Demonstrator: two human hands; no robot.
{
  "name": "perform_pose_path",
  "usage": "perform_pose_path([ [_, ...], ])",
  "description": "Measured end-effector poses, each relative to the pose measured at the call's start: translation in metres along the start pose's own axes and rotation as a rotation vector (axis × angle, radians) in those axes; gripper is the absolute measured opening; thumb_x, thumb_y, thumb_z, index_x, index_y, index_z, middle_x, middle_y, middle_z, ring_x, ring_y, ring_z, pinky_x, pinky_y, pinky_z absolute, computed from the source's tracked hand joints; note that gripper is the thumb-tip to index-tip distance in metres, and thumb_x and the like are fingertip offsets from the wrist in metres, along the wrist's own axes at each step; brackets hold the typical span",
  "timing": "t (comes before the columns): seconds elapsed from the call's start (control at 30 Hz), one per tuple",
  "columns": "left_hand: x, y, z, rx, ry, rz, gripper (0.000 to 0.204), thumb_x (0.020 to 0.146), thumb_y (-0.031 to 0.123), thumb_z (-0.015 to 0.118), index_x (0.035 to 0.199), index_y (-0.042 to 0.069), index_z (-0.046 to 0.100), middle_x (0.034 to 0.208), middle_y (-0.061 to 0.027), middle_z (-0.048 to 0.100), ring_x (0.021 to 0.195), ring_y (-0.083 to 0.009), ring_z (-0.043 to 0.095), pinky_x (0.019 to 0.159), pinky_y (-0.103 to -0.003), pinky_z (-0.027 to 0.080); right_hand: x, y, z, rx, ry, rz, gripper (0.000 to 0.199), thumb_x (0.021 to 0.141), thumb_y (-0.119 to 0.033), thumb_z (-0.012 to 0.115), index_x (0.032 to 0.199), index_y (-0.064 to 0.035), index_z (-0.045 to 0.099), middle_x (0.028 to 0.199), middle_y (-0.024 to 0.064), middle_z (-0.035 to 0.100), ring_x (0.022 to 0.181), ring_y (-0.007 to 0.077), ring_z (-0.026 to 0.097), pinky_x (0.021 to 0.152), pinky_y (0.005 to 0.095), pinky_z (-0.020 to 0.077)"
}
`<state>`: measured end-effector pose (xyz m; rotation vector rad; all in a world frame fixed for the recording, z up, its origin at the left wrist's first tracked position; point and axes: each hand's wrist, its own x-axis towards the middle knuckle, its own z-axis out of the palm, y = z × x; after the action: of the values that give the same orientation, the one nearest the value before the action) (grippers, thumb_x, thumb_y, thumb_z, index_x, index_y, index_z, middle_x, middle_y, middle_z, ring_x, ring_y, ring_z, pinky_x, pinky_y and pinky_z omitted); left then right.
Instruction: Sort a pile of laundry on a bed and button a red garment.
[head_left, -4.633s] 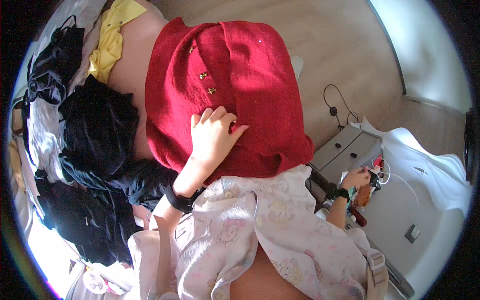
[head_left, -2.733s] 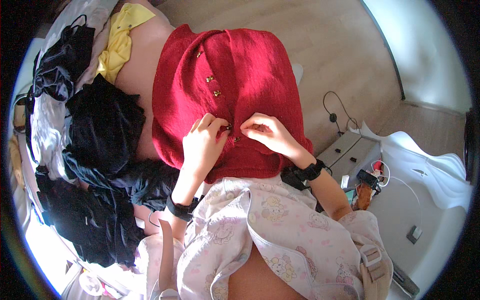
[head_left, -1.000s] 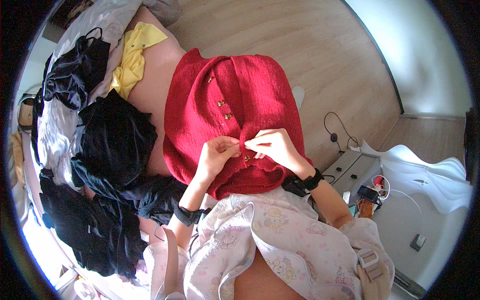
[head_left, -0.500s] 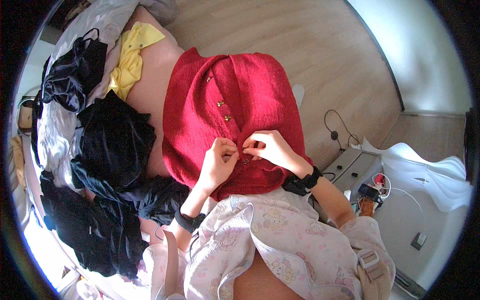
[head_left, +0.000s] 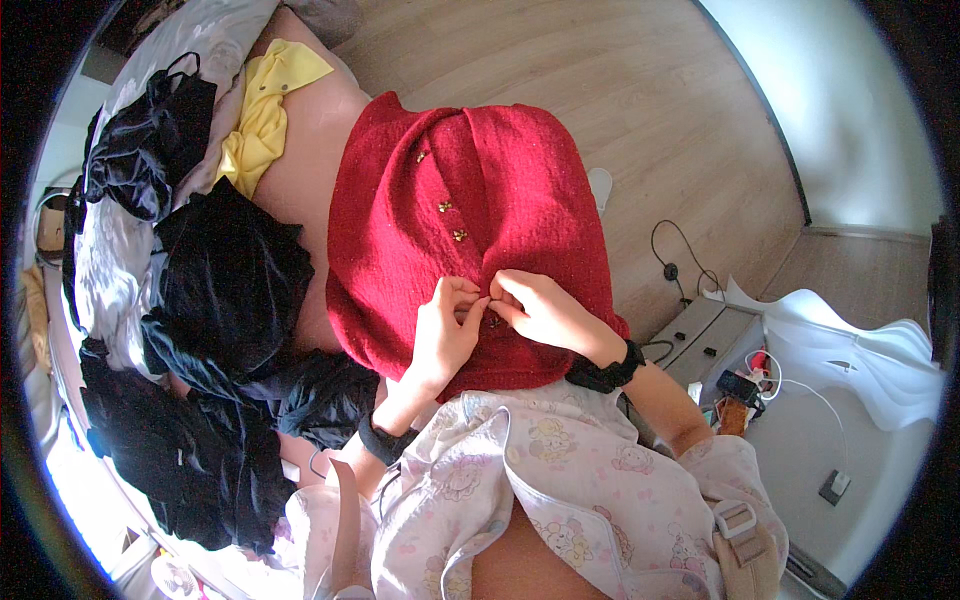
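Note:
A deep red knitted garment [head_left: 540, 200] lies spread over my lap, a row of small gold buttons [head_left: 445, 207] running down its front opening. My left hand [head_left: 447, 325] pinches the front edge low on that row, fingers curled and thumb pressed in. Right against it, my right hand [head_left: 545, 308] pinches the same spot from the other side; the fingertips of both hands nearly meet. Another gold button shows partly just below them. Whatever is between the fingertips is mostly hidden, apart from the red knit.
Black clothes [head_left: 235, 280] are heaped on the pink bed [head_left: 310, 150] at the left, beside a yellow garment [head_left: 262, 120]. At the right stand a grey cabinet [head_left: 790, 450] with cables and small items, and a white wavy-edged sheet [head_left: 850, 345]. Wooden floor [head_left: 640, 120] lies beyond.
My two hands have come closer together at the front opening, the thumbs and fingertips now almost touching. The garment has barely shifted.

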<state>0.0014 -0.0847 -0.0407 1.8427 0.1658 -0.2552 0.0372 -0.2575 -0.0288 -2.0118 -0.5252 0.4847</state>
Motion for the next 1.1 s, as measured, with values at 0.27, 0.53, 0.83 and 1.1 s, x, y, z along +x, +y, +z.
perform_pose_path([
  [0.27,-0.002,-0.003,-0.001,0.002,0.028,0.008,0.023,0.085,0.003,0.065,0.099,-0.001,0.048,0.078,-0.0166,0.066,0.072,-0.0242,0.070,0.060,-0.031,0.054,0.000,0.007,0.000,0.192,-0.042,0.176,0.015,0.085,-0.008,0.064,0.086,0.0012,0.052,0.068,0.0142,0.060,0.060,0.0238,0.060,0.057,0.0345,0.0465],
  [0.53,-0.002,0.000,0.005,0.360,0.049,0.269,0.027,0.085,0.003,0.060,0.107,0.002,0.044,0.085,-0.0160,0.063,0.075,-0.0303,0.066,0.066,-0.036,0.053,0.000,0.012,0.001,0.339,-0.081,0.310,0.012,0.090,-0.007,0.061,0.089,0.0015,0.053,0.069,0.0041,0.057,0.058,0.0089,0.057,0.054,0.0248,0.0487],
  [0.83,0.006,0.006,-0.003,0.203,-0.003,0.091,0.022,0.084,0.007,0.061,0.102,0.004,0.049,0.084,-0.0106,0.063,0.081,-0.0267,0.062,0.067,-0.036,0.052,-0.002,0.016,0.002,0.353,-0.051,0.249,0.015,0.090,-0.012,0.062,0.091,0.0009,0.055,0.070,0.0059,0.060,0.058,0.0120,0.060,0.054,0.0262,0.0472],
  [1.1,0.004,0.016,-0.010,0.413,-0.004,0.197,0.008,0.084,0.013,0.063,0.092,0.012,0.065,0.085,-0.0068,0.063,0.083,-0.0266,0.062,0.070,-0.036,0.052,-0.002,0.017,-0.003,0.455,-0.118,0.341,0.015,0.093,-0.012,0.059,0.093,0.0016,0.054,0.073,0.0044,0.059,0.063,0.0105,0.061,0.058,0.0250,0.0509],
])
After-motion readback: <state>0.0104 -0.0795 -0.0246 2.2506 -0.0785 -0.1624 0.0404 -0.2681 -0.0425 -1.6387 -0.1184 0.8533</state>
